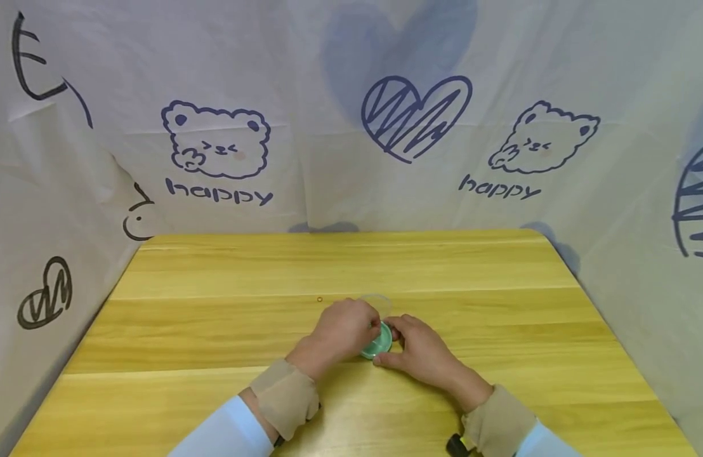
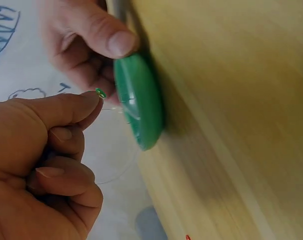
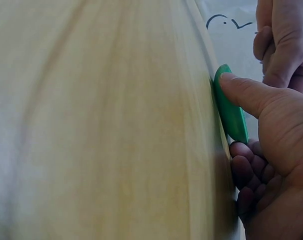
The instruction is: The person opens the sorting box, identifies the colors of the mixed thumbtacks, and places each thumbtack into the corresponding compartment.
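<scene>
A small round green dish (image 1: 377, 343) stands on the wooden table in front of the person. My right hand (image 1: 422, 355) grips its rim, thumb on the near edge and fingers on the far edge, as the right wrist view also shows. Above the dish my left hand (image 1: 346, 333) pinches a tiny green ring-like bead (image 2: 100, 93) between thumb and forefinger, its other fingers curled in. The left wrist view looks into the dish, where a clear shiny surface shows. A thin pale cord (image 1: 380, 296) arcs over the table just beyond the hands, partly hidden by them.
One tiny reddish ring (image 1: 320, 299) lies on the wooden table (image 1: 214, 330) to the left of and beyond the left hand. White cloth (image 1: 323, 171) with drawn hearts and bears hangs behind the table and along both sides.
</scene>
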A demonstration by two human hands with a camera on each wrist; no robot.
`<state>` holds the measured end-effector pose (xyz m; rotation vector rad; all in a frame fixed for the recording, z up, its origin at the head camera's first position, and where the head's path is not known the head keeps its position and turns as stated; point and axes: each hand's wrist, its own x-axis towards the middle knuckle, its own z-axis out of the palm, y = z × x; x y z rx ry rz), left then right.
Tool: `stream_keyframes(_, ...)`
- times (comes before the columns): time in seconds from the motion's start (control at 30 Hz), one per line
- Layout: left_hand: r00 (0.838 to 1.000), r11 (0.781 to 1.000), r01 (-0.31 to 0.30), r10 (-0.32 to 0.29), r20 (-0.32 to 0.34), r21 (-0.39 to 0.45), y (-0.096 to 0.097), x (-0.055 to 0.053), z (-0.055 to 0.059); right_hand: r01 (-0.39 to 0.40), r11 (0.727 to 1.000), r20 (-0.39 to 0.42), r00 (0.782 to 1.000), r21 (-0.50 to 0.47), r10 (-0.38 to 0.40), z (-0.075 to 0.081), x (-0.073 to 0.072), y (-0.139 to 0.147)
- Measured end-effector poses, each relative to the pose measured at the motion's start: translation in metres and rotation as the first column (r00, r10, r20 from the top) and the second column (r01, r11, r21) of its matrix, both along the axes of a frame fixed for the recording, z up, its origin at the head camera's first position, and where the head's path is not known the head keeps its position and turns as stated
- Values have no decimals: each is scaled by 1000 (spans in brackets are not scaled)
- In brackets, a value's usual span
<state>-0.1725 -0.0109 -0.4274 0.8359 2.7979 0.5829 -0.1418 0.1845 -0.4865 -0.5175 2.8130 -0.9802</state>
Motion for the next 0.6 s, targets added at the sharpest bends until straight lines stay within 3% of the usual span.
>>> stream_keyframes(0.37, 991, 988, 11, -31, -133, -151, 10, -2, -10, 0, 1000, -4, 1000, 1, 0, 1, 0, 0)
stream_keyframes(0.6, 990, 960, 18, -55, -128, -279, 18, -2, -7, 1, 1000, 0, 1000, -3, -1, 0, 0, 0)
